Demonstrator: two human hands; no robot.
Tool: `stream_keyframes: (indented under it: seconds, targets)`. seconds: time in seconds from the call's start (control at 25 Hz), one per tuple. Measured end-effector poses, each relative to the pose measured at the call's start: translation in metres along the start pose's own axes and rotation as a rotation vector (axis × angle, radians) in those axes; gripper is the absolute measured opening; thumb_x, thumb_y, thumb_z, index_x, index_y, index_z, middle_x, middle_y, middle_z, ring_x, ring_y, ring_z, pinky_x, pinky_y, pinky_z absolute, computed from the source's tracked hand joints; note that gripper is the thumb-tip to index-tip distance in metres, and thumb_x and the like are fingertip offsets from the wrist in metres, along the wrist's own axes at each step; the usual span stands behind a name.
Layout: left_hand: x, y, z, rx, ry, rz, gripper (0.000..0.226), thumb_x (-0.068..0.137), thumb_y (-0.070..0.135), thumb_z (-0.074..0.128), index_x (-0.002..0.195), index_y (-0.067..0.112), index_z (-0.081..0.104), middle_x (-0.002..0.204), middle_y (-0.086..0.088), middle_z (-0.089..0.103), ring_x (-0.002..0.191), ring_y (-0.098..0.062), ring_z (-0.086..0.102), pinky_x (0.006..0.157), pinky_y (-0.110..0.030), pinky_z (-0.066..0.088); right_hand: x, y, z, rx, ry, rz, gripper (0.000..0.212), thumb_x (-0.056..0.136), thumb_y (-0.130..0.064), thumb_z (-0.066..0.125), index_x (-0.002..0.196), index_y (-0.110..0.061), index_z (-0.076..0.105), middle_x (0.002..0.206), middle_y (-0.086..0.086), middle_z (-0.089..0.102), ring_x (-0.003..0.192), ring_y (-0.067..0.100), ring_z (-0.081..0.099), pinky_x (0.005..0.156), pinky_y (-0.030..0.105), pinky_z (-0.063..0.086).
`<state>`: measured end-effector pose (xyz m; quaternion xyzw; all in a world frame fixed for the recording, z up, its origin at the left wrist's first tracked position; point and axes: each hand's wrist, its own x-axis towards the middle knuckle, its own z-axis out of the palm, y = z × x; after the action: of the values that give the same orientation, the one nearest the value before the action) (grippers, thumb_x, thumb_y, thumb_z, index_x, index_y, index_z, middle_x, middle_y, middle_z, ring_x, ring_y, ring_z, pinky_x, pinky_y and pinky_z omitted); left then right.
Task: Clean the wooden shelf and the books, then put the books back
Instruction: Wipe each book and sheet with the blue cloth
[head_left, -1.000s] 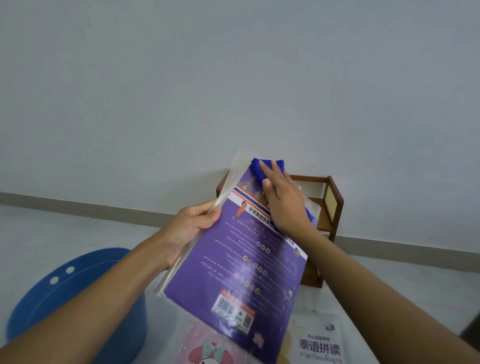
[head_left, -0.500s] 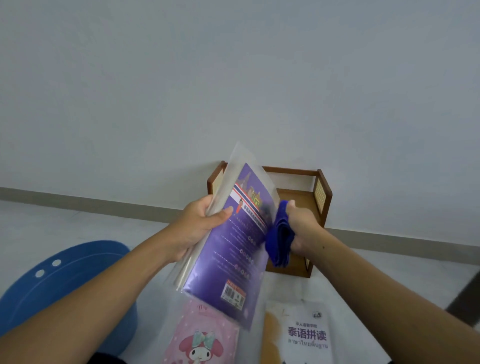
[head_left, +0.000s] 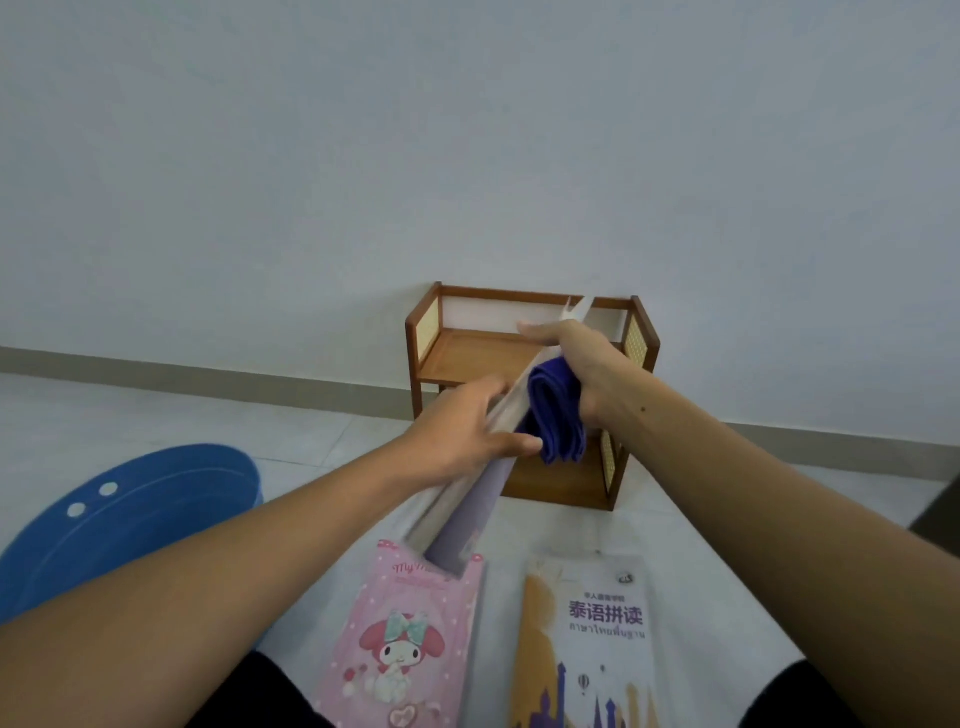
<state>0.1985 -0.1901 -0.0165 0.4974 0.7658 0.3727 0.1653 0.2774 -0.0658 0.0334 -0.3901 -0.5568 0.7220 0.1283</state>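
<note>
While we hold the purple book (head_left: 467, 525) edge-on above the floor (head_left: 156, 415), our left hand (head_left: 467, 431) grips it near its middle, with the fingers laid along the far side and the thumb pressed across the near cover. Our right hand (head_left: 582, 358) is curled round the bunched blue cloth (head_left: 556, 415), whose folds hang from the palm against the book's cover. The right thumb reaches over the book's upper end, and a corner of the book pokes out above that hand.

Behind both hands the wooden shelf (head_left: 467, 353) stands on the floor against the wall (head_left: 467, 156). Its upper board shows bare wood, while our hands, the cloth and the book hide much of its front and lower level.

Nearer to us, two books lie flat on the floor. A pink book (head_left: 410, 639) with a cartoon rabbit lies just under the purple book's lower end, and a white and orange book (head_left: 597, 639) is beside it on the right. A blue basin (head_left: 130, 519) sits at the floor's left edge, partly covered by our left forearm.
</note>
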Motion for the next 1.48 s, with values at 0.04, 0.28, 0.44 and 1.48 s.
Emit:
stream_keyframes:
  seconds: [0.04,0.28,0.44,1.48]
  targets:
    - [0.003,0.001,0.005,0.013,-0.003,-0.006,0.052,0.076,0.043,0.073,0.119,0.023,0.052,0.108,0.005,0.064,0.098,-0.011,0.062,0.084,-0.035,0.053,0.003,0.002,-0.001,-0.064,0.068,-0.042,0.044,0.079,-0.026,0.074,0.108,-0.009,0.047,0.097,0.011,0.062,0.086,0.025,0.064,0.07,0.036,0.055]
    - [0.008,0.009,0.036,0.053,-0.166,-0.052,0.049,0.074,0.045,0.075,0.112,0.025,0.05,0.108,0.007,0.062,0.09,-0.01,0.063,0.071,-0.028,0.054,0.024,0.014,-0.036,-0.169,0.322,-0.146,0.022,0.083,0.001,0.062,0.097,-0.005,0.046,0.094,0.011,0.055,0.085,0.023,0.06,0.077,0.036,0.058]
    - [0.013,-0.003,0.037,-0.235,-0.256,-0.226,0.039,0.086,0.042,0.063,0.118,0.024,0.049,0.104,0.002,0.071,0.082,-0.017,0.072,0.066,-0.034,0.06,0.024,0.024,-0.067,-0.248,0.284,-0.196,0.037,0.08,0.001,0.067,0.114,-0.004,0.051,0.103,0.013,0.061,0.083,0.023,0.065,0.061,0.032,0.057]
    - [-0.008,-0.196,0.249,-0.401,-0.156,-0.88,0.019,0.082,0.011,0.073,0.08,0.003,0.056,0.082,-0.028,0.069,0.072,-0.045,0.069,0.062,-0.057,0.057,0.15,0.272,-0.198,-0.254,0.44,0.275,0.04,0.081,-0.004,0.072,0.118,-0.006,0.056,0.103,0.014,0.065,0.08,0.026,0.063,0.073,0.041,0.054]
